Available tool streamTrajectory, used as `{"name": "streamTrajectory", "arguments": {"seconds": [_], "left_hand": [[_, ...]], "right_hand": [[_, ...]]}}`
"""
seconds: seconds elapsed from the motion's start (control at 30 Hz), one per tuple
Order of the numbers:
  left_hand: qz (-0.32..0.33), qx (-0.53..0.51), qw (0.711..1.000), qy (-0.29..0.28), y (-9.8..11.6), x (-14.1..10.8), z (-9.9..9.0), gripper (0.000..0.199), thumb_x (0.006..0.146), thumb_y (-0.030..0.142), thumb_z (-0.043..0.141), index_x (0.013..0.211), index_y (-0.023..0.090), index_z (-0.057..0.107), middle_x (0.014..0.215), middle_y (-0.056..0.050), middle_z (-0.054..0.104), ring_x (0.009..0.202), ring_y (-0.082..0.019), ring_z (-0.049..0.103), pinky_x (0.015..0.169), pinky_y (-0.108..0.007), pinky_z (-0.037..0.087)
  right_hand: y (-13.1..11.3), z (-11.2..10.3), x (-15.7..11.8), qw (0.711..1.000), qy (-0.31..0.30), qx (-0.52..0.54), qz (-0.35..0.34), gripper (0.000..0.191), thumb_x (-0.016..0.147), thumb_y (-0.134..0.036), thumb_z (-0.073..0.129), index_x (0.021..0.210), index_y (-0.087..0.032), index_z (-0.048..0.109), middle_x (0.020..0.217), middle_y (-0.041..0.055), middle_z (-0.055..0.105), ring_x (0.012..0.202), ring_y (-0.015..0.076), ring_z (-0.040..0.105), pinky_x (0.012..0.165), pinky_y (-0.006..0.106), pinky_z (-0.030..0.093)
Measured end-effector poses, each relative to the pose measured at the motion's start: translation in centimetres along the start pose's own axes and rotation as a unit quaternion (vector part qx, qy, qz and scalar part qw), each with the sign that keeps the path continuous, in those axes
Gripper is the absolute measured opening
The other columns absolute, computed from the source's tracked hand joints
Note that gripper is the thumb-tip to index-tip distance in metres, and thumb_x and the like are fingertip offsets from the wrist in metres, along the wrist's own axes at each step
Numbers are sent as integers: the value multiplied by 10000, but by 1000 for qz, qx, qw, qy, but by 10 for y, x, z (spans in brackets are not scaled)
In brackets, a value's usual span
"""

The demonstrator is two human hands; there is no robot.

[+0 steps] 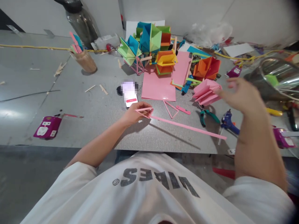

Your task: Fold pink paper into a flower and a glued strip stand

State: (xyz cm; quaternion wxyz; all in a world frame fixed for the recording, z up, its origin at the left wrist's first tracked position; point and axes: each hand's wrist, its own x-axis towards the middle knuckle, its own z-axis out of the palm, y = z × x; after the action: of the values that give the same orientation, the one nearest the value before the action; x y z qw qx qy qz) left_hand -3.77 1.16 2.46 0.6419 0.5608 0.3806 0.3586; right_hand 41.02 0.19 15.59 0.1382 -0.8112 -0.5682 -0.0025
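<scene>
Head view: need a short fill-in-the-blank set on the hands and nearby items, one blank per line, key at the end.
The left hand holds one end of a long ____ strip. The thin pink frame lying between the pink paper and the strip is shaped like a ____. From the person's side, the pliers lie to the ____ of the glue gun. The person's shirt is ____ with dark lettering.
Missing words: pink; triangle; left; white.
</scene>
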Motion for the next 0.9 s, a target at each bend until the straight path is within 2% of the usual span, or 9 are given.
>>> {"name": "streamTrajectory", "arguments": {"seconds": [0.07, 0.13, 0.2, 0.33, 0.43, 0.57, 0.67, 0.77, 0.9], "left_hand": [[-13, 19, 1000, -5, 0, 0, 1, 251, 820, 289, 872, 1050, 191, 849, 921, -69, 809, 746, -147, 690, 642, -271, 481], [-36, 17, 999, -6, -3, 0, 2, 279, 801, 286, 902, 1058, 192, 847, 944, -80, 812, 782, -164, 713, 688, -296, 520], [-55, 7, 998, -8, -8, 2, 3, 317, 781, 277, 937, 1072, 189, 845, 974, -97, 816, 836, -183, 740, 731, -316, 547], [-80, 0, 996, -37, -25, 6, 4, 364, 778, 237, 958, 1118, 197, 837, 1006, -109, 823, 879, -195, 766, 736, -307, 548], [-97, -19, 993, -63, -34, 8, 6, 345, 822, 270, 960, 1125, 188, 819, 1003, -112, 823, 868, -194, 777, 761, -321, 572], [-90, -22, 993, -71, -34, 8, 10, 370, 809, 280, 997, 1099, 156, 803, 975, -107, 818, 853, -173, 764, 791, -321, 574], [-83, -26, 994, -68, -32, 6, 12, 393, 802, 298, 1011, 1095, 143, 799, 966, -109, 818, 850, -167, 762, 797, -319, 571], [-74, -31, 995, -55, -34, 7, 11, 391, 797, 310, 1008, 1088, 157, 798, 985, -113, 825, 860, -176, 771, 813, -338, 588], [-61, -26, 997, -39, -34, 10, 9, 342, 758, 218, 984, 1050, 168, 814, 975, -111, 825, 840, -177, 762, 795, -339, 577]], "right_hand": [[-3, 23, 8, 997, -70, -23, -4, 803, 990, -493, 910, 1658, -134, 648, 1450, 267, 781, 1085, 268, 706, 933, 467, 460], [-2, 39, 14, 997, -69, -9, 11, 841, 979, -470, 915, 1690, -150, 598, 1433, 268, 768, 1006, 260, 665, 906, 451, 436], [2, 47, 18, 999, -41, 21, 27, 724, 978, -394, 895, 1622, -175, 645, 1365, 234, 772, 951, 249, 617, 893, 435, 425], [-3, 48, 28, 993, 2, 110, 30, 358, 939, -213, 844, 1292, -199, 789, 1165, 137, 780, 907, 209, 591, 888, 401, 420], [-21, 49, 45, 986, 3, 162, 36, 186, 942, -205, 829, 1123, -193, 789, 984, 60, 745, 850, 174, 601, 849, 374, 435], [-59, 56, 81, 976, -31, 213, 47, 92, 990, -219, 775, 1059, -158, 782, 819, 2, 670, 737, 144, 563, 764, 356, 450], [-93, 62, 110, 969, -59, 231, 65, 161, 1032, -253, 760, 1048, -92, 759, 773, 4, 661, 682, 123, 517, 714, 353, 440], [-120, 65, 130, 971, -53, 225, 57, 327, 1086, -323, 722, 1104, 4, 735, 884, 73, 740, 652, 67, 449, 694, 359, 399], [-135, 65, 139, 984, -24, 175, 9, 498, 1134, -418, 652, 1153, 73, 731, 971, 157, 786, 619, 49, 492, 671, 376, 395]]}}
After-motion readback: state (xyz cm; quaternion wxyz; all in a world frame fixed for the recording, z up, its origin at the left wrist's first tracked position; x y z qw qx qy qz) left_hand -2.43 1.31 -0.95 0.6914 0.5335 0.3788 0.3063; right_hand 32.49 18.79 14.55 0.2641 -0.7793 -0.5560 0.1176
